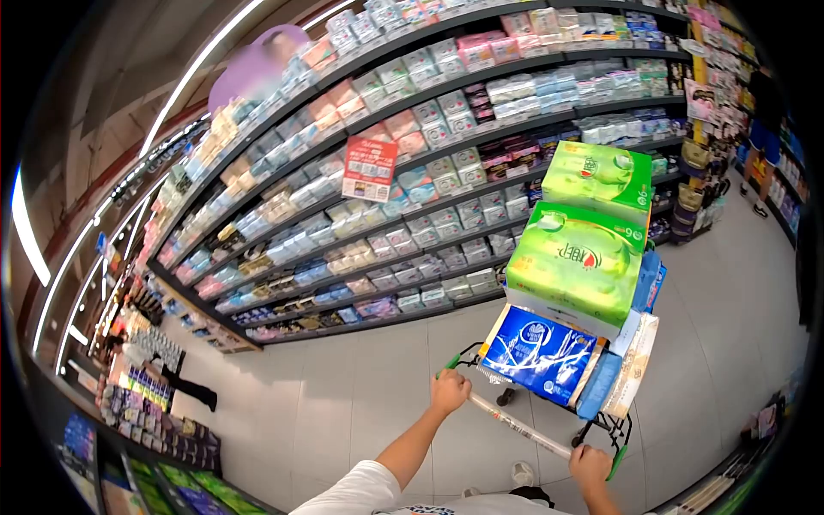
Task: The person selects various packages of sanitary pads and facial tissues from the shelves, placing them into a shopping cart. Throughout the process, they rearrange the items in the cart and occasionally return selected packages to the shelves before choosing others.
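Note:
My left hand (451, 390) is wrapped round the left end of the shopping cart handle (519, 427), beside its green end piece. Round the right end of the same bar my right hand (591, 468) is closed. In the cart, a blue tissue pack (541, 354) lies nearest to me, next to a light blue pack (599, 386) and a beige-white pack (631, 365). Behind them sits a large green tissue pack (577, 262), with a second green pack (598, 176) farther off. The packs hide most of the cart basket.
Long curved-looking shelves (378, 249) of packaged goods run along the left and front, bearing a red sign (369, 169). A person (761, 129) stands in the aisle at far right. Another person's dark-clad leg (190, 388) shows at left. Grey tiled floor (343, 395) surrounds the cart.

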A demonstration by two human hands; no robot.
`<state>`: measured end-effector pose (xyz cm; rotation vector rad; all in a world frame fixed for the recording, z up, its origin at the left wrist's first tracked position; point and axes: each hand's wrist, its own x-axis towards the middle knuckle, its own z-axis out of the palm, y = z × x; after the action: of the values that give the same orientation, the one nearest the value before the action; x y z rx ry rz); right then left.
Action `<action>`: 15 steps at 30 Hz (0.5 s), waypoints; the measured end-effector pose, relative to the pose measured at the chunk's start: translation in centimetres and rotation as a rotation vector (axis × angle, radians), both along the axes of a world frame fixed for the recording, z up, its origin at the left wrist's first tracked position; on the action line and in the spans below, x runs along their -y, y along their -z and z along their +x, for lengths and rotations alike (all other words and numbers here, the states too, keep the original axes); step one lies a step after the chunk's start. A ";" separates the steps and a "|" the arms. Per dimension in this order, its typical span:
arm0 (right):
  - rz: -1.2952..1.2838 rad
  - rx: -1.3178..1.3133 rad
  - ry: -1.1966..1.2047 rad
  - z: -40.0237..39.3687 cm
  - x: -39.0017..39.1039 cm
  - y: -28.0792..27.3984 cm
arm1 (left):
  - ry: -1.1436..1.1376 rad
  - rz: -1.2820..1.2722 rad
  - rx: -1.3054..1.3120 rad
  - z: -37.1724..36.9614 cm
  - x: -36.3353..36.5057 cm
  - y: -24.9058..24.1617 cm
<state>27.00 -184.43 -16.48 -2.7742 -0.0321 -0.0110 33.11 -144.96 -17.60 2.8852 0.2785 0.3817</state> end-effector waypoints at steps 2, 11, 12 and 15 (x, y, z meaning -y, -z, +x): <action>-0.005 -0.001 -0.026 -1.6 -0.4 0.7 | -0.022 0.003 0.035 -3.1 -0.5 0.7; -0.044 -0.553 -0.197 -7.9 0.0 -1.0 | -0.196 -0.022 0.073 -16.9 0.1 0.6; -0.098 -0.563 -0.169 -8.5 -0.1 -0.7 | -0.205 -0.015 0.100 -18.3 0.1 0.8; -0.139 -0.550 -0.221 -9.7 -0.6 -0.9 | -0.296 -0.046 0.112 -22.3 0.3 1.1</action>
<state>17.34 -183.85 -15.60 -2.7918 -0.2021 0.8314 10.80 -145.28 -18.69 2.7668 0.6876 0.5764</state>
